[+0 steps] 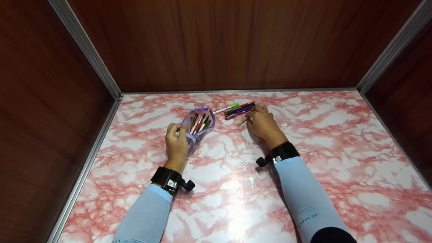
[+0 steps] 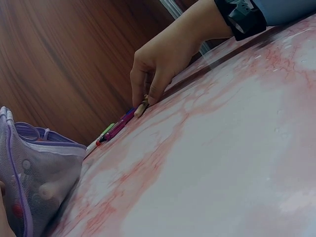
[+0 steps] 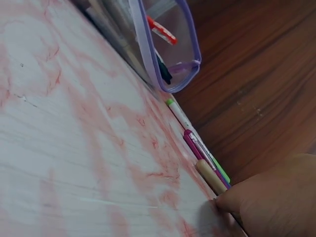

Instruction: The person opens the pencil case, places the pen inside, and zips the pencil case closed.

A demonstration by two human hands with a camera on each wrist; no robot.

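My left hand (image 1: 177,140) grips the near left side of a purple-trimmed mesh pencil case (image 1: 199,137). Its mouth is open, and several pens and markers (image 1: 199,123) stand inside. In the left wrist view the see-through mesh (image 2: 49,190) shows their ends. My right hand (image 1: 262,123) pinches a beige pen (image 1: 242,121) between thumb and fingers, low over the table; the right wrist view shows the beige pen's (image 3: 210,175) rounded end poking out past the thumb. Just beyond lie several pens (image 1: 239,110) side by side, purple, blue and dark, partly behind my right hand's fingers.
A white pen with a green cap (image 1: 226,108) lies behind the row, one end near the pencil case. The table (image 1: 216,175) has a red and white marbled top. Brown wood-grain panels (image 1: 236,47) with metal edging stand at the back and both sides.
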